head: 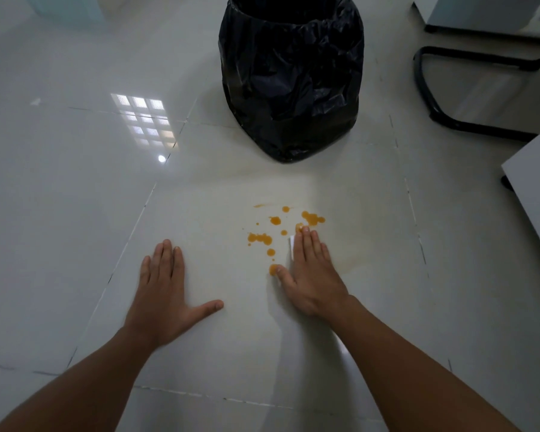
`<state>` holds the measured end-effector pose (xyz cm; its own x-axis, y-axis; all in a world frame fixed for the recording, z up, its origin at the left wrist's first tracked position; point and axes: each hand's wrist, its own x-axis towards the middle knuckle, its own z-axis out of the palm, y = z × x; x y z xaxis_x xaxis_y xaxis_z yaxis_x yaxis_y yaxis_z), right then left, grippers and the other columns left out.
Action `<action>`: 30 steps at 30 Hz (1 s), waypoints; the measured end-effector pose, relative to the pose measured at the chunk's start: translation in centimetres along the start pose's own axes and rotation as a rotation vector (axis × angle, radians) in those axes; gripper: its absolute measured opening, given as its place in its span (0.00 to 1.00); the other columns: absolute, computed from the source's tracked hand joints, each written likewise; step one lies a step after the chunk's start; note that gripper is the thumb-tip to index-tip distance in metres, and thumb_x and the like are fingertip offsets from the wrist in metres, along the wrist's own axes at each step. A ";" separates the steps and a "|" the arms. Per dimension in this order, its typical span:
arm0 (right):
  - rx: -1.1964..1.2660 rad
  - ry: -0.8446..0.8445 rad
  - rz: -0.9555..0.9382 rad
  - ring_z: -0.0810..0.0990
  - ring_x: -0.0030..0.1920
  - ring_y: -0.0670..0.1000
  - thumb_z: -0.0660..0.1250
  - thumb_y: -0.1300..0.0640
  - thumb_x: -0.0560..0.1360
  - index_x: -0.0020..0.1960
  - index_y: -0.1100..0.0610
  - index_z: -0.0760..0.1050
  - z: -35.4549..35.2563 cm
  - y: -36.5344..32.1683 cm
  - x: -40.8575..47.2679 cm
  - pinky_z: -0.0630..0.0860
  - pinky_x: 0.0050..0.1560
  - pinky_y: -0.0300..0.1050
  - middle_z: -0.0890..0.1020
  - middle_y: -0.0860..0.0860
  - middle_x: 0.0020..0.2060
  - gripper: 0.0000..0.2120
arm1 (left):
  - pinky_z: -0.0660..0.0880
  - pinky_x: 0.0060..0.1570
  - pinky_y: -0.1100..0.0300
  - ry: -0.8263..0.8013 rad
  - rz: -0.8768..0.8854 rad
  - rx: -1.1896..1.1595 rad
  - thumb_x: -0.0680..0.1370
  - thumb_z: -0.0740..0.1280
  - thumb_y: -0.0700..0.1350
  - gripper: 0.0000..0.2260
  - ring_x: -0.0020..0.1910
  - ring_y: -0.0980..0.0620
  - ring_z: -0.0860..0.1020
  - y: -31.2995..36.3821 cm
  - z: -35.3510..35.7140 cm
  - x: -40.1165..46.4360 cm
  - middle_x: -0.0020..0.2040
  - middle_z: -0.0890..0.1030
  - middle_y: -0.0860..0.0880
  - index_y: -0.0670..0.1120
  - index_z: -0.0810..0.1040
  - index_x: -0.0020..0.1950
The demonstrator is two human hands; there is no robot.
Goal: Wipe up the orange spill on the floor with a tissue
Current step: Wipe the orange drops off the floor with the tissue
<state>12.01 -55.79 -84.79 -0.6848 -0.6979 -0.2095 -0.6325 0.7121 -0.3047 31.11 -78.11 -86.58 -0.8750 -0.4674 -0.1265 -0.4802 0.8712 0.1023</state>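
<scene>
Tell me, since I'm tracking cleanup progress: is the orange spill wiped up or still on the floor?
Still there. Orange spill drops dot the floor tile beside the right hand, which presses the tissue flat.

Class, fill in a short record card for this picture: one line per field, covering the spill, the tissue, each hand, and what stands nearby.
Spill: orange spill, scattered drops and small blotches on the pale tiled floor
Tissue: white tissue, mostly hidden, only an edge shows under the right hand
Right hand: right hand pressed flat on the tissue at the spill's right edge
Left hand: left hand flat on bare floor, left of the spill, holding nothing
Nearby: bin with black bag beyond the spill; black chair base at upper right
Progress: most drops not yet wiped
</scene>
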 end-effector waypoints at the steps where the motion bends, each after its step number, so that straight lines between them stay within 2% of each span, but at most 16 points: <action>1: 0.007 -0.014 0.002 0.34 0.79 0.53 0.46 0.36 0.80 0.80 0.61 0.36 0.1 -0.4 0.0 0.35 0.77 0.50 0.37 0.56 0.79 0.40 | 0.50 0.77 0.39 0.000 -0.001 -0.003 0.66 0.48 0.82 0.59 0.80 0.38 0.49 0.0 0.0 0.0 0.79 0.52 0.33 0.34 0.54 0.78; 5: 0.017 -0.014 -0.015 0.31 0.78 0.53 0.47 0.38 0.81 0.79 0.59 0.34 0.0 -0.8 -0.4 0.36 0.78 0.52 0.34 0.54 0.79 0.39 | 0.52 0.76 0.38 -0.008 0.000 0.000 0.67 0.47 0.82 0.59 0.79 0.37 0.51 0.1 0.0 0.0 0.79 0.53 0.32 0.33 0.55 0.77; 8: 0.006 0.012 -0.067 0.30 0.77 0.51 0.46 0.38 0.81 0.80 0.57 0.35 0.1 -0.6 -1.2 0.33 0.76 0.49 0.33 0.52 0.78 0.37 | 0.50 0.77 0.39 -0.006 -0.001 -0.001 0.66 0.47 0.82 0.60 0.80 0.38 0.49 0.1 0.1 0.0 0.80 0.52 0.33 0.34 0.54 0.78; 15: 0.087 -0.078 -0.093 0.32 0.78 0.49 0.48 0.38 0.81 0.80 0.57 0.38 -0.4 -0.6 -1.3 0.37 0.77 0.47 0.34 0.51 0.79 0.37 | 0.43 0.78 0.42 -0.017 -0.033 -0.027 0.63 0.45 0.84 0.63 0.80 0.42 0.42 0.4 -0.1 0.1 0.81 0.45 0.36 0.35 0.48 0.79; 20: 0.097 -0.136 -0.133 0.32 0.77 0.48 0.48 0.38 0.82 0.81 0.56 0.39 -0.9 -0.2 -1.8 0.39 0.78 0.49 0.35 0.50 0.79 0.36 | 0.33 0.76 0.45 -0.085 -0.063 -0.077 0.56 0.45 0.87 0.68 0.78 0.45 0.31 1.0 -0.9 0.1 0.79 0.35 0.38 0.38 0.38 0.79; 26: 0.084 -0.171 -0.215 0.31 0.77 0.45 0.46 0.37 0.82 0.81 0.53 0.41 -0.7 0.4 -2.2 0.38 0.78 0.46 0.38 0.47 0.80 0.34 | 0.34 0.76 0.42 -0.115 -0.039 -0.066 0.56 0.47 0.87 0.68 0.76 0.46 0.27 0.7 -0.7 0.1 0.79 0.32 0.39 0.39 0.35 0.78; 30: 0.104 -0.176 -0.269 0.31 0.76 0.41 0.45 0.37 0.82 0.81 0.51 0.41 -1.5 1.1 -2.1 0.36 0.77 0.43 0.38 0.44 0.79 0.33 | 0.34 0.76 0.42 -0.091 -0.026 -0.052 0.56 0.46 0.87 0.68 0.77 0.45 0.29 0.6 -0.7 0.1 0.79 0.34 0.38 0.39 0.37 0.79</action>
<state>12.22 -53.37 -83.31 -0.4198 -0.8686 -0.2633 -0.7354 0.4955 -0.4622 30.69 -77.71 -85.84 -0.8541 -0.4721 -0.2184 -0.5072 0.8490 0.1484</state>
